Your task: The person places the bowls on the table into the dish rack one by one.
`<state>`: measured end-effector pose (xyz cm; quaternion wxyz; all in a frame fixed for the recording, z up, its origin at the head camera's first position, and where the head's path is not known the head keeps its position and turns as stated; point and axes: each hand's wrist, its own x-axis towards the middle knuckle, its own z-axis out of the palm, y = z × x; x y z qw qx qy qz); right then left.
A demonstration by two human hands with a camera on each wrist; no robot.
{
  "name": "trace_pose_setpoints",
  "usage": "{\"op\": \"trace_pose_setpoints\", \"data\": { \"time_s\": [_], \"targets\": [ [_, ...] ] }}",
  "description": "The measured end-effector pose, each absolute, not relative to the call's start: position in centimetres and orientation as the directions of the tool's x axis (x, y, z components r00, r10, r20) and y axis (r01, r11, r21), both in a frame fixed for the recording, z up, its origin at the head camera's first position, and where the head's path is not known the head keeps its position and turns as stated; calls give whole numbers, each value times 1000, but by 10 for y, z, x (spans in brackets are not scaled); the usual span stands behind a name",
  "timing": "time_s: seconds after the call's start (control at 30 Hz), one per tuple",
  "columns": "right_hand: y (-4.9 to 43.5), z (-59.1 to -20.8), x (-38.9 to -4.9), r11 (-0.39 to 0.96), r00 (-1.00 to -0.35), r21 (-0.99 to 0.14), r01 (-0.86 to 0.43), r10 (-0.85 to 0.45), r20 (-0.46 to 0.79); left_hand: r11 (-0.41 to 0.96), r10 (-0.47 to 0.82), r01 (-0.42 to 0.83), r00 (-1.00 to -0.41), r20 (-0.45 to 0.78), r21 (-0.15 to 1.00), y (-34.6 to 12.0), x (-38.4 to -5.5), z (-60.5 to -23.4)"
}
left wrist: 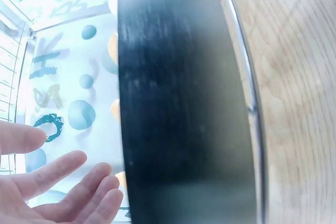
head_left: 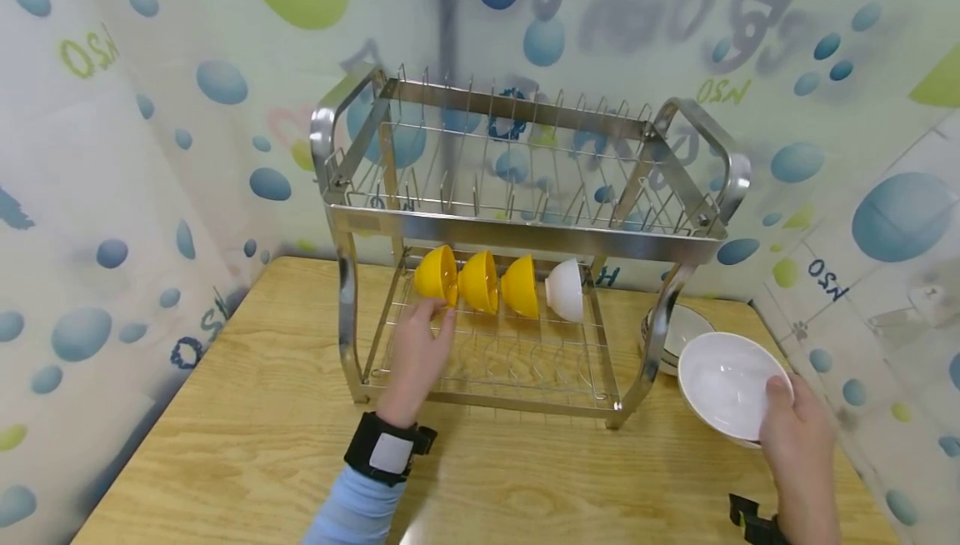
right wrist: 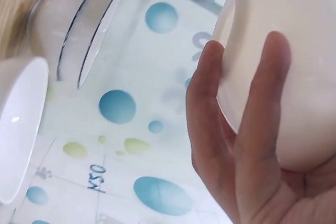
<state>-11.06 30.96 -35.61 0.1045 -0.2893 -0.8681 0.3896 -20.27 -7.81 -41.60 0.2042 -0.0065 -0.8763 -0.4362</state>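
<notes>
In the head view, my left hand (head_left: 418, 345) reaches over the lower shelf of a metal dish rack (head_left: 525, 232). Its fingertips are at the lower rim of the leftmost yellow bowl (head_left: 435, 272); whether they touch it I cannot tell. The left wrist view shows the fingers (left wrist: 68, 174) apart, with nothing between them. Beside that bowl, another yellow bowl (head_left: 477, 282), a third yellow bowl (head_left: 519, 287) and a small white bowl (head_left: 566, 290) stand on edge in a row. At the right, my right hand (head_left: 802, 437) grips a larger white bowl (head_left: 727, 382), thumb over its rim.
A white bowl (head_left: 686, 330) stands behind the rack's right leg (head_left: 660, 337). The right wrist view has a bowl with dark stripes (right wrist: 73, 30) and part of another white bowl (right wrist: 18, 135). The rack's upper shelf has upright wires. Patterned sheeting (head_left: 135, 195) surrounds the wooden table (head_left: 247, 412).
</notes>
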Motion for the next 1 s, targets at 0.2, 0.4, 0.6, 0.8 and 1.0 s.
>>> {"op": "trace_pose_setpoints", "data": {
  "time_s": [0.2,0.4,0.6,0.8,1.0],
  "targets": [
    [297,-354,-106,568,-832,-727,386,555,-7,602,-165,188,-922,351,776,-76,-202,-413],
    [278,-355,-104,633,-873,-711,306,485,56,590,-170,172,-929,330,789,-73,-201,-412],
    [256,-357,-109,652,-924,-716,249,382,27,595,-174,180,-923,344,783,-69,-202,-413],
    [238,-357,-114,662,-941,-720,207,337,39,581,-165,202,-919,357,788,-66,-202,-410],
    [221,-359,-118,645,-963,-745,169,270,16,568,-141,217,-925,354,794,-63,-200,-406]
  ]
}}
